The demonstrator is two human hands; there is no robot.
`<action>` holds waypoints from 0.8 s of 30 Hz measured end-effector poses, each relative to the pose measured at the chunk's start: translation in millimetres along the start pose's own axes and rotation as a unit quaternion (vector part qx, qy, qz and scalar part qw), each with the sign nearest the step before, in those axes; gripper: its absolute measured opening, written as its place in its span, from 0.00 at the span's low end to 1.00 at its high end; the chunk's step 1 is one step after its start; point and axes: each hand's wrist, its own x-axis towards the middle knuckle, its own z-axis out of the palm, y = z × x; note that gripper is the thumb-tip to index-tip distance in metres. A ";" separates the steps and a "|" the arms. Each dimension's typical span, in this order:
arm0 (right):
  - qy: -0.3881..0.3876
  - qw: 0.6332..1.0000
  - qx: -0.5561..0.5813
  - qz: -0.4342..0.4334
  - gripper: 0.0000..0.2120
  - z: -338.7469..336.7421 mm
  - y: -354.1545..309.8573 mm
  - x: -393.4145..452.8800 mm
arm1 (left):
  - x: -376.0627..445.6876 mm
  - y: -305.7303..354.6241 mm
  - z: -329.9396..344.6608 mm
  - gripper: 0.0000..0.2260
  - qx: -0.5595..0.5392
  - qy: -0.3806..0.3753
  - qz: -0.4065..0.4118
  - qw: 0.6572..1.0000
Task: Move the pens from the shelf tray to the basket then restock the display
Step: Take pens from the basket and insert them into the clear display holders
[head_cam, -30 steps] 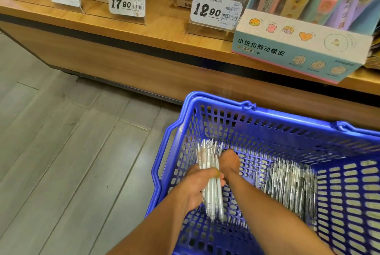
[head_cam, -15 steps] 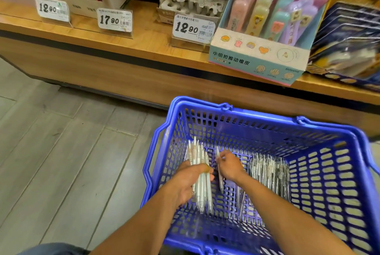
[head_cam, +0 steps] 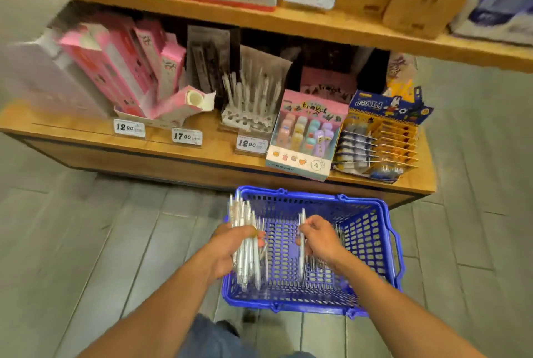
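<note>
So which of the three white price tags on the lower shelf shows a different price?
The middle white price tag: it reads 17.80; its neighbours read 12.90.

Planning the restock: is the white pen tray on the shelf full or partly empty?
Partly empty. The pen tray shows bare holes along its front rows; a few pens stand behind. Blur hides the count.

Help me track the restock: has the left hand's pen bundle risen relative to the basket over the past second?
Yes. The pen bundle in the left hand has come up: its tips now stand above the far rim of the basket, where before they sat inside, below it.
</note>
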 end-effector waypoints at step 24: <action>-0.094 0.983 0.012 -0.155 0.05 -47.4 -440.5 -249.8 | -383.6 257.0 -102.6 0.09 -0.189 0.027 0.108 0.976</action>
